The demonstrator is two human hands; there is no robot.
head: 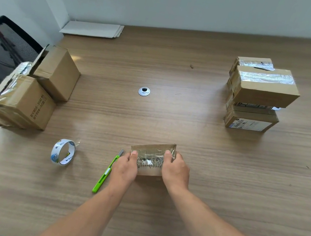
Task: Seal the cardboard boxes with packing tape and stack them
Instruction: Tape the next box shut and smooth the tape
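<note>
Left hand (125,166) and right hand (176,169) gripping opposite ends of small taped box (151,157), long axis left-to-right.

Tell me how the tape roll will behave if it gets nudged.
The tape roll stands on its edge, so it would probably roll or flop flat. A thin hollow ring, it is likely light. Its loose clear tail may stick.

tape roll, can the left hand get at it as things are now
Probably yes. The tape roll stands on the table left of the left hand; only the flat green cutter lies between. The hand must first release the small box.
</note>
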